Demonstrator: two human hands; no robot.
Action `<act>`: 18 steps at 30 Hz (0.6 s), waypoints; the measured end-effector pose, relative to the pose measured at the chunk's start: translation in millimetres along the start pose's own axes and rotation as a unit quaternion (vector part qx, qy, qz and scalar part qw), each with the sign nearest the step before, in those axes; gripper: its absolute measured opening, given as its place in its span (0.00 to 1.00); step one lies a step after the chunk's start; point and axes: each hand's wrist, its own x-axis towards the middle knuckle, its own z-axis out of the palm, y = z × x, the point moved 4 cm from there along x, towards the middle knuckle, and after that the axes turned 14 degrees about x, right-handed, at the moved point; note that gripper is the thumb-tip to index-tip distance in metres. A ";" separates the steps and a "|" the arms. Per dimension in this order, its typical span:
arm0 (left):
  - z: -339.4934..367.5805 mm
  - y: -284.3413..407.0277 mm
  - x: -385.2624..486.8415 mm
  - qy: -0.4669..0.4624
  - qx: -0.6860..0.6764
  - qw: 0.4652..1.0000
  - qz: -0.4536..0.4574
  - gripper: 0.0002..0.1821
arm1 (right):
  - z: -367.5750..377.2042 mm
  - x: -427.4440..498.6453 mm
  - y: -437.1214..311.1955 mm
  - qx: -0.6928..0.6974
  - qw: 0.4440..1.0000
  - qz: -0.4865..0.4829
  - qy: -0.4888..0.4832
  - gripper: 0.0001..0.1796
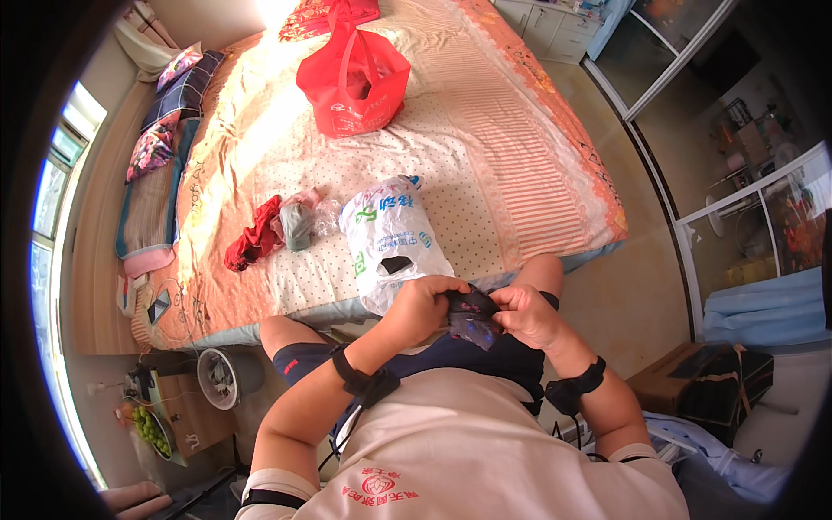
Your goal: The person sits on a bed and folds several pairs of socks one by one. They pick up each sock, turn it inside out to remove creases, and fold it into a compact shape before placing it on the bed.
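Between both hands, above the lap, is a small dark cloth item [473, 317] with a pinkish-red and blue pattern. My left hand [422, 305] pinches its upper left edge, and my right hand [528, 314] grips its right edge between thumb and fingers. Just beyond my left hand lies a white plastic bag [396, 240] with blue and green print and a dark opening. Left of that bag are a crumpled clear wrapper [326, 218], a grey rolled cloth [297, 226] and a crumpled red cloth [257, 235].
A red tote bag [354, 84] stands farther back on the patterned bedspread [442, 169]. Pillows [185, 88] line the bed's left side, near a phone [158, 307] with a cable. On the floor are a waste bin [220, 379] at left and a cardboard box [682, 380] at right.
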 end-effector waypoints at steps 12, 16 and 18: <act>15.8 6.0 -6.4 -0.146 -0.392 0.889 -0.186 0.32 | -9.0 4.7 -6.9 0.025 0.988 -0.099 0.115 0.13; 19.4 -1.5 -3.9 -0.105 -0.455 0.871 -0.154 0.31 | -11.2 10.8 2.8 0.154 0.975 -0.062 0.148 0.09; 15.8 -1.0 -1.8 -0.080 -0.388 0.914 -0.086 0.31 | -9.6 11.8 5.5 0.185 0.973 -0.039 0.136 0.09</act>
